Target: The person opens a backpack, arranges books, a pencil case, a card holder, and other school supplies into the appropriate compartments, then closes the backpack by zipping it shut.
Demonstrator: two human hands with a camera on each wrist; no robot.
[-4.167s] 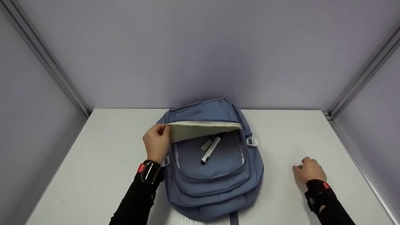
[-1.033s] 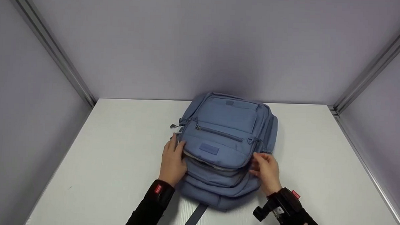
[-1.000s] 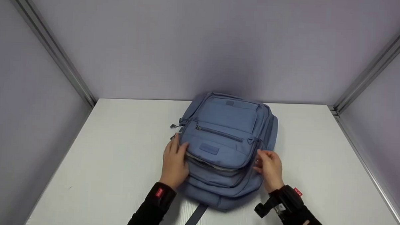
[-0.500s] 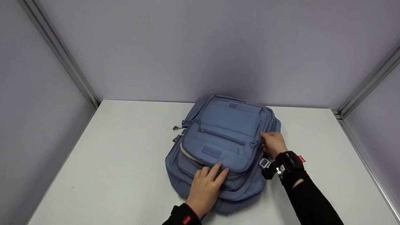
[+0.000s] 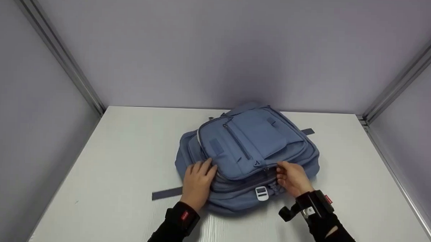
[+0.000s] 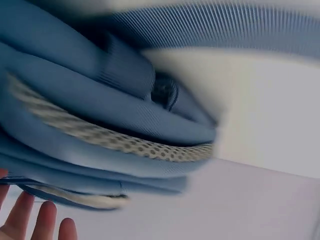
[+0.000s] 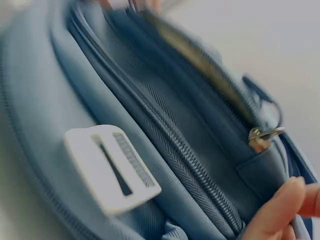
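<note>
A blue backpack lies turned on the white table, its front upward and its top toward the back right. My left hand rests with extended fingers on the lower edge of the front panel. In the left wrist view, its fingertips are beside the layered side of the bag. My right hand pinches the bag's edge near the front pocket opening. The right wrist view shows the gaping pocket, its zipper teeth and a gold-coloured metal piece. The inside of the flap is mostly hidden.
A white buckle hangs on the bag's near side. One dark strap sticks out left across the table, another strap end pokes out right. Grey panels stand behind and at both sides.
The lifted flap has come down, covering the marker and small pale piece seen inside earlier. The backpack has turned clockwise; my left hand shifted left, my right moved to the pocket edge.
</note>
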